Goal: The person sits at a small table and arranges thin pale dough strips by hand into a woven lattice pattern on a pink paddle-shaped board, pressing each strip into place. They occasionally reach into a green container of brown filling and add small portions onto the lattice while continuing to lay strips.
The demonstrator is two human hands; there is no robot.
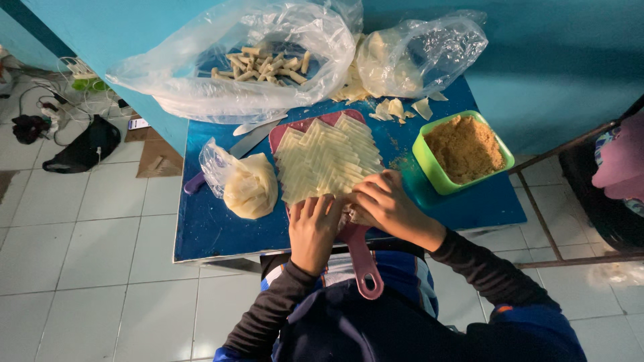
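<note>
While both my hands press together at the near edge of the pink plastic cutting board (288, 137) with its long handle, I see the left hand (314, 230) lying flat and loosely curled, clamping nothing, and the right hand (384, 204) pinching a pale pastry wrapper sheet (329, 161) from the overlapping layer covering the board. Left of the board sits a small clear bag of dough (245, 184). Right of it stands a green square tub of brown filling (464, 151). Beyond the board, a large clear plastic bag (241, 57) holds rolled pieces.

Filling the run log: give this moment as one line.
left hand on wrapper sheets | right hand pinching edge | pink board | crumb tub
</note>
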